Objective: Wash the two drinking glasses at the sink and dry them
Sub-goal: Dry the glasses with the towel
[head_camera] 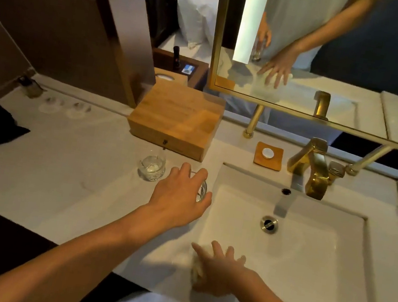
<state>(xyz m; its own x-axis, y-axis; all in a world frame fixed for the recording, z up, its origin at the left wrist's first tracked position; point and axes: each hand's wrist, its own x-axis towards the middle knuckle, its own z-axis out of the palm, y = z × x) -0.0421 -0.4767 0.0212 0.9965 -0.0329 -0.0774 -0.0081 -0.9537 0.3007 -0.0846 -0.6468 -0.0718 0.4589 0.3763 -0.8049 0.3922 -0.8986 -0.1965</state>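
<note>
head view: glass (201,190) upright, mouth up, in left hand (180,197)

A wooden box (174,124) sits near a soap dish (268,156) (mirror (388,50) above).

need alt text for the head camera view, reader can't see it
A person's left hand grips a drinking glass on the white counter left of the sink, a second glass standing beside it. The right hand lies, fingers spread, on a pale blurred wad at the sink's front rim; a gold tap stands behind.
</note>
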